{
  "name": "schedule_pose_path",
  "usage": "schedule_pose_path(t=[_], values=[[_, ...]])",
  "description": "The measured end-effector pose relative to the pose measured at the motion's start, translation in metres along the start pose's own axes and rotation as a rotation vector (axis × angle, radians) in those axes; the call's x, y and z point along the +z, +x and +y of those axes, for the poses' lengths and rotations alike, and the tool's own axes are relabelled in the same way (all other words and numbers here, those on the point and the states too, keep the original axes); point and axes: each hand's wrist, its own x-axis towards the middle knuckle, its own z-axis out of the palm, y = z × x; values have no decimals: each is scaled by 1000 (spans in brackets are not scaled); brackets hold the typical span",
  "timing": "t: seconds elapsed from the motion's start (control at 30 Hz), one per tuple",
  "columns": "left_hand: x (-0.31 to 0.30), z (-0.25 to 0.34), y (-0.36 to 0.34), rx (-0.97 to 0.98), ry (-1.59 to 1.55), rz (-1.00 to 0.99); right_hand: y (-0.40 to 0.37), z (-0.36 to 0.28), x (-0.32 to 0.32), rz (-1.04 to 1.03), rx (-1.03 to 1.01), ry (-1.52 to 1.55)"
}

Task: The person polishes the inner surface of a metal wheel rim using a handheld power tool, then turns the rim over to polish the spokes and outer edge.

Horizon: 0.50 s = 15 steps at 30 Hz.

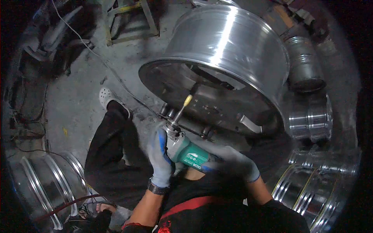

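A green and grey angle grinder [193,156] lies across my lap, held in both hands. My left hand [160,160], in a grey and blue work glove, is closed around its metal head. My right hand [235,162], gloved the same way and slightly blurred, wraps the rear of the body. From the head a thin shaft with a yellow tip [188,100] points up toward a large metal wheel rim [217,39]. In this view the tip overlaps the dark inner face of the rim. The rim is tilted in front of me, its open side facing down toward my legs.
More shiny rims stand at the right [309,118] and at the lower left [50,182]. A cable [112,70] runs over the concrete floor toward the tool. A metal stand [132,23] is at the back. Another person's bare foot [105,207] shows at lower left.
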Motion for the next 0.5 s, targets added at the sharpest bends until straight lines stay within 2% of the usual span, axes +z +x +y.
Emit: schedule_pose_path(t=[0.07, 0.2, 0.27, 0.3, 0.37, 0.4, 0.47, 0.5], values=[[-1, -3, -7, -31, 25, -97, -8, 14, 2, 38, -113, -174], [-1, -1, -9, -61, 39, -79, -17, 11, 7, 57, 11, -157], [-5, 6, -9, 4, 280, -67, -15, 28, 13, 118, -27, -499], [-4, 11, -6, 2, 280, -62, -12, 25, 13, 112, -28, -500], [-2, 21, 2, 187, 207, -50, -5, 17, 12, 84, -44, -352], [-2, 27, 3, 184, 204, -48, -6, 21, 15, 80, -41, -355], [5, 35, 2, -63, 9, -51, -12, 32, 21, 196, -43, -448], [8, 33, -1, -68, 3, -51, -13, 29, 19, 193, -36, -453]])
